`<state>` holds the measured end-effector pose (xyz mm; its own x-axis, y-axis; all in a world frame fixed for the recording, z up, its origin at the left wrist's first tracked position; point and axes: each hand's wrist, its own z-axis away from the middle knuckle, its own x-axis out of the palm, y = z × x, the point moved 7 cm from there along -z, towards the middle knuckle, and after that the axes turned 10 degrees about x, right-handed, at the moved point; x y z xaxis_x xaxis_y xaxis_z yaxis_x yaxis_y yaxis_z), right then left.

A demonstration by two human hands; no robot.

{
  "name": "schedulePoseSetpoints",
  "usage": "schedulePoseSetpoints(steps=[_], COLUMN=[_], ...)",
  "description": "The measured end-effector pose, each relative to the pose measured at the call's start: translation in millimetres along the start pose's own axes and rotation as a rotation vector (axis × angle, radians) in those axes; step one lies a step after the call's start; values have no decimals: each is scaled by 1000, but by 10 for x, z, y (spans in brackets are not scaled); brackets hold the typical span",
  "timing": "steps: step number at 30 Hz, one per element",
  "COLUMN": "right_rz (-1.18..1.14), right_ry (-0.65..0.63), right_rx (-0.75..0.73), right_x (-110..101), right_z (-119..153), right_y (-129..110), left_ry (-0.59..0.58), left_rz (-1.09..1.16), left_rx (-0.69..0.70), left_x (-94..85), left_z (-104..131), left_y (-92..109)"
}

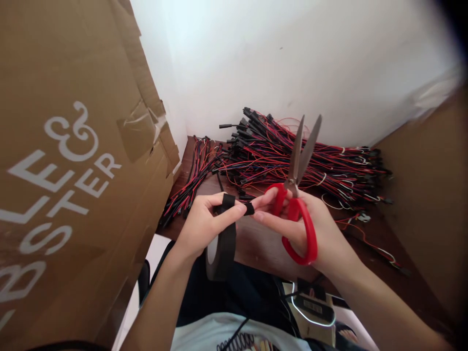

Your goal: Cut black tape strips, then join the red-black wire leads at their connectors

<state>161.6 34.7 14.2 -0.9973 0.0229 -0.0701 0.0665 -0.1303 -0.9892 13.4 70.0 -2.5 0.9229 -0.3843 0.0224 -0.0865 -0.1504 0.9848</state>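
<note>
My left hand (210, 222) is closed on a roll of black tape (224, 253), which hangs below the fingers. A short black piece of tape (249, 208) shows between the fingertips of both hands. Red-handled scissors (309, 229) hang on my right hand (310, 219), their blades parted and pointing up and away. The thumb and index finger of that hand touch the black piece. Just beyond the hands lies a big pile of red and black cables (270, 156), with a smaller cable bundle (193, 180) to its left.
A large cardboard box (73, 195) stands close on the left, and brown board (424, 185) rises on the right. Behind the brown table (256, 251) is a white wall (292, 58). Loose wires (373, 243) lie at the table's right.
</note>
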Motion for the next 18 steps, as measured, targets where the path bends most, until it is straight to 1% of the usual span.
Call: schedulePoseSetpoints(steps=[6,10,13,15,18], right_rz=[-37,13,92,73,-47], right_ry=[-10,58,114,114,63], right_rx=[-1,-70,-111,-88,-9], right_x=[45,16,-46,-72,-35], right_z=[6,-57,-116,-136,-126], right_y=[-25,34,56,52,30], left_ry=[-19,-31,-21,-9,14], left_rz=[42,66,62,37,-6], left_rx=[-19,-24,-53,-71,-65], left_x=[-13,15,-1,-37,-95], left_z=[-28,-27,-23,-22,-25], left_y=[-3,7,-19,-41,-49])
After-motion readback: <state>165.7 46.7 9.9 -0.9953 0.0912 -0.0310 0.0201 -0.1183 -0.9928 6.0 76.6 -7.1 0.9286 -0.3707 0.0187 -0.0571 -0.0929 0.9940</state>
